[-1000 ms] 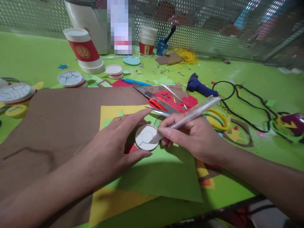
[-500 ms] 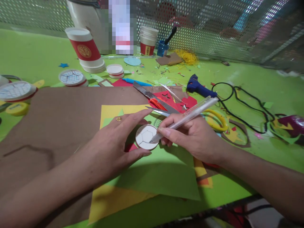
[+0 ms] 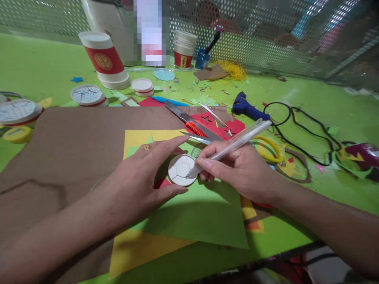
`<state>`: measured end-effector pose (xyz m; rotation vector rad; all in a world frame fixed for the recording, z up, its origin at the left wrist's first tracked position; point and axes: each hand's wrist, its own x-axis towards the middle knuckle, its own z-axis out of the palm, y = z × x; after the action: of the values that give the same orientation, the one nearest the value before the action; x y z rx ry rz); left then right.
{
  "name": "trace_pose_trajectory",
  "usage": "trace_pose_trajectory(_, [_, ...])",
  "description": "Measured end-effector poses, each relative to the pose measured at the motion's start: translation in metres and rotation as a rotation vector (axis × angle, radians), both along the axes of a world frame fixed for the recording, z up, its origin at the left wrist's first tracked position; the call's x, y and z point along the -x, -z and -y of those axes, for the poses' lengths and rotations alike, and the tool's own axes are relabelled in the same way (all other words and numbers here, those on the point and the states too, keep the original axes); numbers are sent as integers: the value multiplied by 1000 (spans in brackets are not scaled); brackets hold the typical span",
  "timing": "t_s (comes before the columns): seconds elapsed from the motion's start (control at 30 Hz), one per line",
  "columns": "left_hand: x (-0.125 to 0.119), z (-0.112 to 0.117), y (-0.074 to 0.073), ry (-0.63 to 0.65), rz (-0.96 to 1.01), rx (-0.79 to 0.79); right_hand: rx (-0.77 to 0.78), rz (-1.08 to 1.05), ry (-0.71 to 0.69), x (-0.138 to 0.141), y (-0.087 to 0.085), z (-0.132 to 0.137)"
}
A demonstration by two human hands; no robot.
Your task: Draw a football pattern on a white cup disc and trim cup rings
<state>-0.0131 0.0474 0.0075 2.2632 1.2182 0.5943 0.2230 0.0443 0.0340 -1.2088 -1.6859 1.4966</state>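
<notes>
A small white paper disc (image 3: pixel 181 170) with a drawn football pattern lies on a green sheet (image 3: pixel 204 215) over yellow paper. My left hand (image 3: pixel 139 185), a ring on one finger, curves around the disc's left side, fingers spread and touching its edge. My right hand (image 3: pixel 237 169) grips a white pen (image 3: pixel 233 144) with its tip resting on the disc's right side.
Brown card (image 3: pixel 68 150) covers the left of the green table. Scissors with yellow handles (image 3: pixel 266 148), a utility knife (image 3: pixel 189 120), a blue glue gun (image 3: pixel 247 108) and its black cord (image 3: pixel 308 132) lie beyond my hands. Paper cups (image 3: pixel 103 59) and several cup bottoms stand at the back left.
Almost nothing has moved; the view has shifted slightly and both hands stay at the disc with the pen tip on it.
</notes>
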Motion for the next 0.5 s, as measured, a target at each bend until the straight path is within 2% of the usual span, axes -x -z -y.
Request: trace_pose_trajectory(0.5, [1, 1, -1, 6, -18, -9, 17, 6, -14, -1, 0, 1])
